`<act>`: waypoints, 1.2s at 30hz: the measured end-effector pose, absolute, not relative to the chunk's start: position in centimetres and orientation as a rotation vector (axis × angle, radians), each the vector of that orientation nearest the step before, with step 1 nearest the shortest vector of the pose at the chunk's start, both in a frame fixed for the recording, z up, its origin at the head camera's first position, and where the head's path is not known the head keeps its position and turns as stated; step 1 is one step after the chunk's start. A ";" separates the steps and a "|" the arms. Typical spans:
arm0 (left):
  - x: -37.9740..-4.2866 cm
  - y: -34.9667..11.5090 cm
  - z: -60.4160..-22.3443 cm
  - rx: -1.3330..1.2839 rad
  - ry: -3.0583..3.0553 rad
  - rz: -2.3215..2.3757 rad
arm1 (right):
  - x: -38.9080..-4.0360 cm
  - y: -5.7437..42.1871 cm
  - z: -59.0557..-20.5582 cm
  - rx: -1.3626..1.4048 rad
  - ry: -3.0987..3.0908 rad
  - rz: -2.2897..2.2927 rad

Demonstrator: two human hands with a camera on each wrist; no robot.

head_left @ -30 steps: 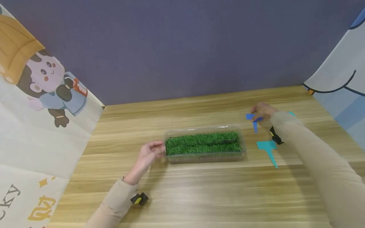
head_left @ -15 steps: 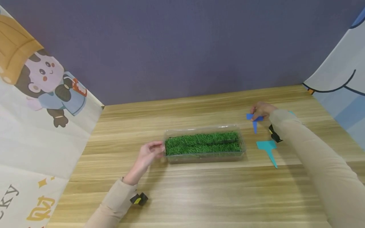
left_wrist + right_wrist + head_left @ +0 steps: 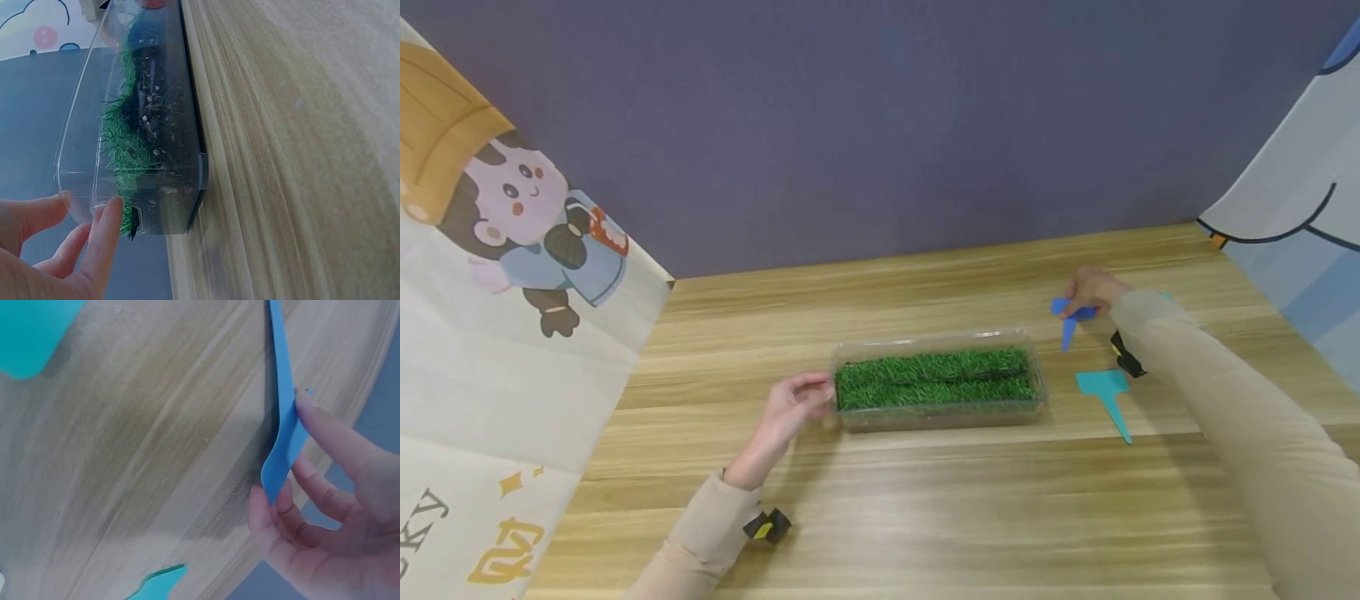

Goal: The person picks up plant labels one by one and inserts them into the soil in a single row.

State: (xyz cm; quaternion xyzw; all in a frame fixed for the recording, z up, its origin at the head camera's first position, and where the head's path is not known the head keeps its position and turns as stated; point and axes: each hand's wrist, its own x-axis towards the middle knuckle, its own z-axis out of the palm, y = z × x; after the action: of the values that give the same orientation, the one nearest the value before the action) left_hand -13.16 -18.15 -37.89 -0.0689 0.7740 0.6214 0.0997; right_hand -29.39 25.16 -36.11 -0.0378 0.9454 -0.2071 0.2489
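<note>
My left hand (image 3: 790,408) is at the left end of a clear plastic planter box (image 3: 940,414). In the left wrist view its thumb is at the rim and its fairly straight fingers rest against the end wall. Green artificial grass (image 3: 932,367) lies in two strips in the box; dark soil-like bits (image 3: 156,106) show through its side. Near the back right, my right hand (image 3: 1088,290) pinches a blue T-shaped plant label (image 3: 1068,329) by its wide head. The right wrist view shows this label (image 3: 287,434) tilted, thumb on one edge and fingers on the other.
Right of the box lies a turquoise T-shaped plant label (image 3: 1102,383). A bit of another turquoise piece (image 3: 1167,297) shows behind the right sleeve. A dark partition (image 3: 887,167) borders the back of the wooden table (image 3: 925,517), with printed cloths on both sides.
The blue label has tilted, its stem swinging a little to the left and its head shifting slightly right in my right hand's grip. My left hand and the box have stayed put.
</note>
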 end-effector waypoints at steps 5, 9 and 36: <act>-13.2 -18.1 -38.0 -0.209 2.275 1.844 | -29.5 25.3 -35.9 -0.098 2.564 -0.616; -13.1 -18.0 -38.0 -0.212 2.274 1.850 | -29.6 25.5 -35.8 -0.085 2.513 -0.701; -13.0 -18.2 -37.6 -0.221 2.290 1.838 | -28.3 25.1 -31.5 -0.309 2.403 -0.863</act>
State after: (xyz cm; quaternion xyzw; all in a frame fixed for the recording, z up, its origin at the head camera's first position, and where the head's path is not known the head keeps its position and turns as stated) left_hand -13.00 -18.20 -37.63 -0.0747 0.7739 0.6212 0.0985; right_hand -28.31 25.13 -31.54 -0.1151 0.8967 -0.3222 0.2808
